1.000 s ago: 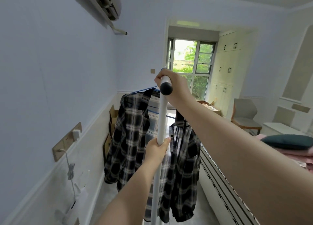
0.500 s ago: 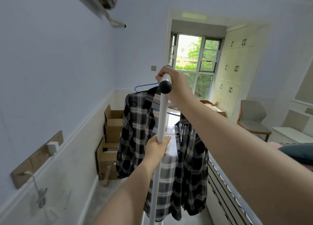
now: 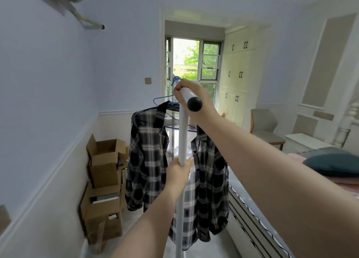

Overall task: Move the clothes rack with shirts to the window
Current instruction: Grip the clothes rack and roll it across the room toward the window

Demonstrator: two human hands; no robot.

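The clothes rack (image 3: 183, 133) is a white upright pole with a black ball end cap at the top bar. My right hand (image 3: 196, 96) grips the top bar just behind the cap. My left hand (image 3: 177, 172) is closed around the upright pole lower down. Black-and-white plaid shirts (image 3: 149, 160) hang from the rack on blue hangers, in front of me. The window (image 3: 192, 63) is straight ahead at the far end of the room, showing green trees.
Stacked open cardboard boxes (image 3: 104, 180) stand against the left wall. A bed (image 3: 272, 228) with a dark pillow runs along the right. A grey chair (image 3: 265, 127) and white cabinets (image 3: 240, 73) are beside the window. An air conditioner hangs at the upper left.
The rack and I have moved forward along the aisle; the boxes and window are nearer. Both hands keep the same hold on the rack.
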